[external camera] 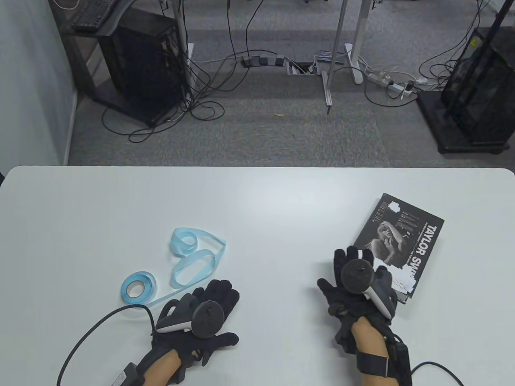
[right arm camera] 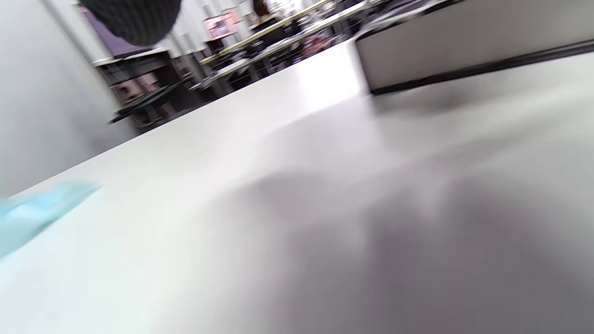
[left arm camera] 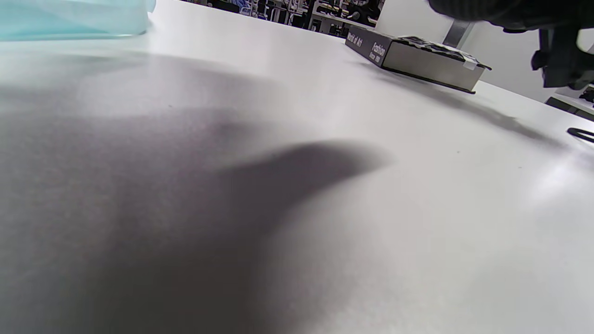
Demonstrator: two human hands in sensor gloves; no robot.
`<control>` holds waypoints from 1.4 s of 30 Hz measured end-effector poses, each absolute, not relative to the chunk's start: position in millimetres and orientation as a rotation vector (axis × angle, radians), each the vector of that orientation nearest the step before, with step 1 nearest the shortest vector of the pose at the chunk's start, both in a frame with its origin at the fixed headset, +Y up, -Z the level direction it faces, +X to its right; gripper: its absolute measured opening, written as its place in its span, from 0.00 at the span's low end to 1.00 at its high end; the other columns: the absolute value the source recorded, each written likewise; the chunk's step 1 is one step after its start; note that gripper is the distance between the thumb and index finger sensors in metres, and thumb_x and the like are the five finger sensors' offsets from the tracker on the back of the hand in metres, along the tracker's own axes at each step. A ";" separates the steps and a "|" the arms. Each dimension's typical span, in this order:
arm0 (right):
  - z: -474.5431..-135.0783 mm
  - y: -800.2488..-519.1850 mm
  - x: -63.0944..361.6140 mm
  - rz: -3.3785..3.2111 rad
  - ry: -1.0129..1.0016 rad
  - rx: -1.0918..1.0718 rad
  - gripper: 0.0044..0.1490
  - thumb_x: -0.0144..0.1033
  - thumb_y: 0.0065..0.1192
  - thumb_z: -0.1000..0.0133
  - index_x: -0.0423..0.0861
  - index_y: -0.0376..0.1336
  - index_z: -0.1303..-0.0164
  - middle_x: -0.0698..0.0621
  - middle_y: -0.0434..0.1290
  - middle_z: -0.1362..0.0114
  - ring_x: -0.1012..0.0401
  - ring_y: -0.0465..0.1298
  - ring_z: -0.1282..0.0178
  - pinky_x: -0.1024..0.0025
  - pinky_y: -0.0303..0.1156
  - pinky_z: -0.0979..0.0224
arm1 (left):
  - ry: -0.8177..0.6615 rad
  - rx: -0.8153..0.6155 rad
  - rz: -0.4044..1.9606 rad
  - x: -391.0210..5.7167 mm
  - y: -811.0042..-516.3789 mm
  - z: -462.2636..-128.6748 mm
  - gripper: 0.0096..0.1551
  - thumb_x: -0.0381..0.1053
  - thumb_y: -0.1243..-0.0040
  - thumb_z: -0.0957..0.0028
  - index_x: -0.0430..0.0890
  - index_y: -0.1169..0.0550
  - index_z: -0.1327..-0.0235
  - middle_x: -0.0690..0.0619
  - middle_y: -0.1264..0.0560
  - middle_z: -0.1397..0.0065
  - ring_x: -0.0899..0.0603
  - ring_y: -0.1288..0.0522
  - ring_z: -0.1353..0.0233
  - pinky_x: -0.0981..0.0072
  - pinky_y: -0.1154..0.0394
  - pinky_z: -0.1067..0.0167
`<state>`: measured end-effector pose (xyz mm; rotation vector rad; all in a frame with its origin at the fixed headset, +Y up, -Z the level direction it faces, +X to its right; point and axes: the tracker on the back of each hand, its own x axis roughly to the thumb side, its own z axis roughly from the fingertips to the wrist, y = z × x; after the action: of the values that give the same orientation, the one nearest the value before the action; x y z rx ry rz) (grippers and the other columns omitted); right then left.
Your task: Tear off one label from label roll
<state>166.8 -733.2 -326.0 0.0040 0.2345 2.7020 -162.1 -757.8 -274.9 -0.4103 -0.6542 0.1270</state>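
Your left hand (external camera: 201, 317) lies spread, touching the strip at the roll's (external camera: 138, 286) 4 o'clock; your right hand (external camera: 358, 289), fingers spread, overlaps the book's (external camera: 406, 237) 7 o'clock corner.

label roll (external camera: 138, 286): pale blue | table (external camera: 257, 193): white | book (external camera: 398, 241): black, greyscale photo | hands (external camera: 209, 309): black gloves

Grey carpet (external camera: 281, 132) runs beyond the white table (external camera: 257, 193), littered with black cables (external camera: 209, 92) and a white power strip (external camera: 388, 80). A black computer tower (external camera: 139, 60) stands far left, metal desk legs (external camera: 342, 48) centre, pale wall (external camera: 32, 80) alongside.
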 end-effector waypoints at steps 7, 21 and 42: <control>-315.7 -742.6 99.4 2.701 0.369 0.302 0.54 0.64 0.54 0.49 0.57 0.31 0.26 0.50 0.26 0.19 0.47 0.21 0.20 0.34 0.19 0.29 | -0.634 -0.409 0.137 -164.5 -758.0 -279.9 0.58 0.73 0.57 0.49 0.46 0.69 0.27 0.43 0.75 0.21 0.33 0.72 0.19 0.33 0.66 0.30; -315.6 -765.8 58.9 2.715 0.545 0.462 0.54 0.63 0.54 0.50 0.59 0.29 0.27 0.51 0.25 0.19 0.48 0.19 0.21 0.36 0.17 0.30 | -0.596 -0.446 0.146 -166.0 -773.2 -298.1 0.58 0.73 0.57 0.49 0.46 0.71 0.29 0.43 0.74 0.20 0.34 0.71 0.18 0.32 0.66 0.30; -324.2 -771.1 53.8 2.858 0.547 0.485 0.54 0.63 0.55 0.50 0.61 0.29 0.28 0.53 0.24 0.20 0.50 0.18 0.21 0.37 0.14 0.31 | -0.557 -0.418 0.133 -167.3 -778.5 -307.5 0.58 0.73 0.58 0.48 0.48 0.72 0.29 0.45 0.76 0.20 0.35 0.74 0.18 0.31 0.68 0.30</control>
<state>53.8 -771.1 -324.2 0.4846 0.5469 2.8582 -167.3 -778.5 -307.5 -0.4177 -0.5572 0.1334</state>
